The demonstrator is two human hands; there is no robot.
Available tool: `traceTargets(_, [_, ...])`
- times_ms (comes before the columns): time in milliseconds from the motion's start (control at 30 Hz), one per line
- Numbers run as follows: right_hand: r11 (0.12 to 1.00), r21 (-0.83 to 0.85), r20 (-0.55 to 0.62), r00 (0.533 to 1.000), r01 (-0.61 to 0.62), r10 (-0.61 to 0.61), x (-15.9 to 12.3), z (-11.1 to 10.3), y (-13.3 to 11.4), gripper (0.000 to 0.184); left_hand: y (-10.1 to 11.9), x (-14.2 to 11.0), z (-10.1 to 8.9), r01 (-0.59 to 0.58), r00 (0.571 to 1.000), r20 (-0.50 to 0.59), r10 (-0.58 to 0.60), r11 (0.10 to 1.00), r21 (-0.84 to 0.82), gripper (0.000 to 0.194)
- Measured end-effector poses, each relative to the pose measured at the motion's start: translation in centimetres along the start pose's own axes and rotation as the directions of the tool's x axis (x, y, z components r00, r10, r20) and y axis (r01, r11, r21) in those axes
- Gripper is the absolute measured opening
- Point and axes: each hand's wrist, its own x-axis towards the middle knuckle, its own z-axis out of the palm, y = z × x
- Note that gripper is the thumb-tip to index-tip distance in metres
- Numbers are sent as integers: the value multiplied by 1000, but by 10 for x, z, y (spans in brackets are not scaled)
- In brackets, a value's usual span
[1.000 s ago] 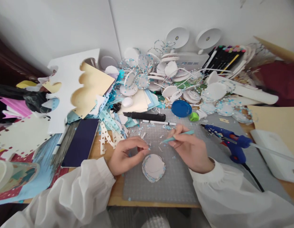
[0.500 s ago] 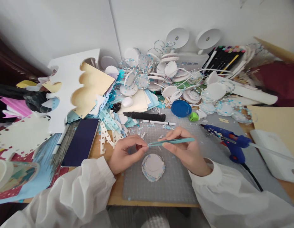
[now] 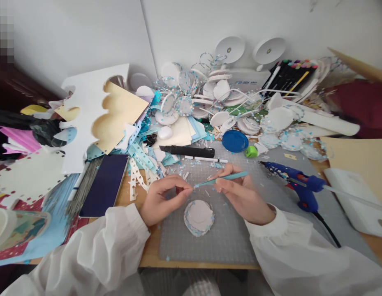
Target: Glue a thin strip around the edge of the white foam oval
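Light blue tweezers [image 3: 232,176] are pinched between the thumb and fingers of my right hand [image 3: 243,199]. Their tips point left, close to the fingertips of my left hand [image 3: 164,197]. Thumb and index finger of that left hand are pressed together, and what they hold is too small to make out. A tiny pale blue piece [image 3: 196,187] shows right where the tweezer tips and left fingertips meet. Just below both hands, a white disc [image 3: 199,216] edged with pale blue and white bits lies flat on the grey cutting mat [image 3: 224,246].
A blue glue gun [image 3: 302,185] lies to the right, its cord running towards me. Behind my hands are a black utility knife [image 3: 187,151], a white pen [image 3: 206,159] and a blue lid [image 3: 235,141]. White discs and wires pile up at the back. A dark blue phone-like slab [image 3: 104,185] lies left.
The tweezers have closed and tilted, their rear end rising and shifting left. My right hand has turned slightly with them. My left hand has stayed almost still.
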Motion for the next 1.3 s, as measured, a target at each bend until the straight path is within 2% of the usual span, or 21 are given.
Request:
traceTargets(300, [998, -12, -127, 989, 69, -70, 3, 1, -1, 25, 5, 0, -2, 39, 998, -43, -36, 998, 55, 26])
traceTargets(433, [998, 18, -167, 984, 68, -64, 7, -1, -1, 24, 11, 3, -5, 3, 1000, -1, -3, 980, 200, 34])
traceTargets(500, [997, 37, -184, 981, 62, -55, 9, -4, 0, 23, 20, 5, -10, -40, 999, 2, 41, 941, 335, 28])
traceTargets(600, [996, 75, -198, 980, 50, -34, 13, -9, 4, 25, 32, 2, -28, -39, 990, -86, 112, 806, 591, 11])
traceTargets(700, [993, 108, -197, 980, 42, -20, 17, -12, 8, 27, 33, -12, -60, 136, 954, -265, 143, 581, 803, 26])
traceTargets(767, [992, 118, -186, 982, 41, -18, 19, -13, 11, 28, 25, -26, -82, 299, 919, -371, 132, 379, 876, 39])
traceTargets(833, [992, 123, -169, 985, 36, -15, 20, -12, 12, 29, 12, -38, -100, 438, 885, -455, 99, 158, 885, 55])
traceTargets(900, [992, 122, -152, 988, 32, -13, 20, -11, 14, 29, 1, -47, -109, 550, 835, -551, 17, 10, 835, 67])
traceTargets(1000, [993, 117, -138, 990, 31, -15, 21, -11, 15, 29, -6, -49, -109, 610, 786, -615, -60, -81, 788, 69])
traceTargets(1300, [993, 106, -130, 991, 55, -41, 24, -13, 17, 31, 1, -36, -91, 662, 740, -671, -42, -127, 738, 68])
